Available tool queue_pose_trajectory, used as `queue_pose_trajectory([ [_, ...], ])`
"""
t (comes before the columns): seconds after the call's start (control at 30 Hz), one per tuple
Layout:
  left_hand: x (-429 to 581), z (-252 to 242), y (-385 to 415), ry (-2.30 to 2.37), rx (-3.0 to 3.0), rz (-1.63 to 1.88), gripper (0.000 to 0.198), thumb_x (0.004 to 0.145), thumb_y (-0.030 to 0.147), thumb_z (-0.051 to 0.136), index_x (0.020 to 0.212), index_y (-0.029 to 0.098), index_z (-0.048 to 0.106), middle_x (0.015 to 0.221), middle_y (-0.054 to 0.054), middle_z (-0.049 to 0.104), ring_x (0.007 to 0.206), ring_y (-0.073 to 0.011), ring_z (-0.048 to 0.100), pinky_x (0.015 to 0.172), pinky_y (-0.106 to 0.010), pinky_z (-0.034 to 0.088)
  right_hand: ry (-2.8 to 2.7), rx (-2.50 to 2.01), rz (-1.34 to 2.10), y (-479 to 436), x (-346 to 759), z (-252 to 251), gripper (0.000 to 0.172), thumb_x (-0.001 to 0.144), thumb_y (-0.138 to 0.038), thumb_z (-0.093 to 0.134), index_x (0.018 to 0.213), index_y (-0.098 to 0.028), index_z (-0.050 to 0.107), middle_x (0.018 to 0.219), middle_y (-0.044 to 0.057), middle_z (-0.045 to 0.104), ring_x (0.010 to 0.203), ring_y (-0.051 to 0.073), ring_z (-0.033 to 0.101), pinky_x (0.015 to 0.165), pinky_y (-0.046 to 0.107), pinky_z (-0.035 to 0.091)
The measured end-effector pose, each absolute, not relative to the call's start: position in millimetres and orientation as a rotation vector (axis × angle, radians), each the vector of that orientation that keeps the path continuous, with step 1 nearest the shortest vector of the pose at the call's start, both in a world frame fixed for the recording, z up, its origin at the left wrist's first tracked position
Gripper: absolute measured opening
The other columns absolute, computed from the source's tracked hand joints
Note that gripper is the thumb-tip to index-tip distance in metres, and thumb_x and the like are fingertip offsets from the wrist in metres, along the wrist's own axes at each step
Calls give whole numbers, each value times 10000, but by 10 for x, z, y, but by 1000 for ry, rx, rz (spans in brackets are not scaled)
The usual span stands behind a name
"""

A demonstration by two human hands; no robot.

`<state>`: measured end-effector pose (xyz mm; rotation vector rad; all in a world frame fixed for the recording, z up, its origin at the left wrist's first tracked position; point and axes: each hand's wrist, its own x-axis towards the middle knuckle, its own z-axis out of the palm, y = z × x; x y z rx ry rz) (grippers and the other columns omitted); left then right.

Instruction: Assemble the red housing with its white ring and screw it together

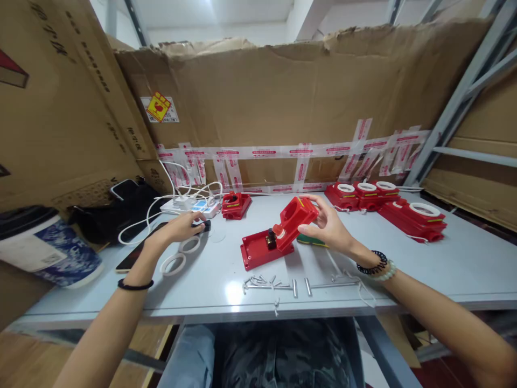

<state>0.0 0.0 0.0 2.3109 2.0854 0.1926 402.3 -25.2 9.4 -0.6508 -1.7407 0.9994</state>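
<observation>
My right hand grips a red plastic housing cover with a round opening, holding it tilted above a shallow red rectangular base. A small black and brass-coloured part shows between the two pieces. My left hand is low over the table, its thumb and fingertips closed at a small black part. Two white rings lie below that hand. Under my right hand is a green and yellow object, partly hidden.
Screws and T-shaped metal rods lie near the front edge. Assembled red housings with white rings stand at right. A smaller red housing, power strip, phone and patterned cup are behind and left.
</observation>
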Motion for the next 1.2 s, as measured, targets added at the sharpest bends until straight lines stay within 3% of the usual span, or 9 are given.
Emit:
queue_pose_trajectory([
  [0.23,0,-16,-229,2098,2265,-43,607,680,632,527,1036,146,599,945,-126,684,865,-290,637,716,-326,469,-1733,-650,989,-242,4014,88,688,614,-341,792,1187,-210,436,1088,105,659,964,232,657,898,425,503],
  [0.37,-34,9,-324,2090,2247,-53,579,674,571,586,1077,156,586,939,-109,680,840,-283,641,706,-329,466,-1731,-622,998,-233,4013,71,683,617,-325,797,1187,-213,439,1094,102,656,966,229,653,907,428,498],
  [0.5,298,251,-450,1853,2379,427,499,754,549,593,1096,186,586,1020,-86,670,900,-259,632,761,-332,480,-1715,-553,1054,-258,3996,71,732,630,-289,796,1237,-220,394,1083,85,648,949,204,650,924,414,493],
  [0.6,850,471,-564,1371,2459,927,433,798,464,630,1145,213,569,1193,-81,620,1029,-240,596,847,-331,480,-1736,-491,1110,-333,3966,103,771,626,-257,801,1261,-228,365,1091,80,639,949,197,651,924,404,501],
  [0.67,1240,558,-603,1046,2421,1119,423,811,406,648,1166,192,563,1197,-105,613,1019,-223,601,842,-324,490,-1763,-469,1126,-394,3945,127,753,623,-235,802,1247,-224,381,1108,87,632,961,201,651,919,397,507],
  [0.8,1725,561,-579,830,2447,1259,435,768,346,720,1149,179,594,1091,-93,655,918,-185,604,793,-302,484,-1771,-449,1140,-467,3925,147,738,627,-212,799,1241,-218,388,1132,102,626,964,207,658,893,392,526],
  [1.2,1749,504,-583,774,2505,1268,430,756,328,745,1142,193,612,1096,-86,664,924,-184,590,808,-312,478,-1754,-464,1097,-474,3914,133,774,584,-159,814,1241,-219,411,1172,106,616,1018,216,642,904,387,530],
])
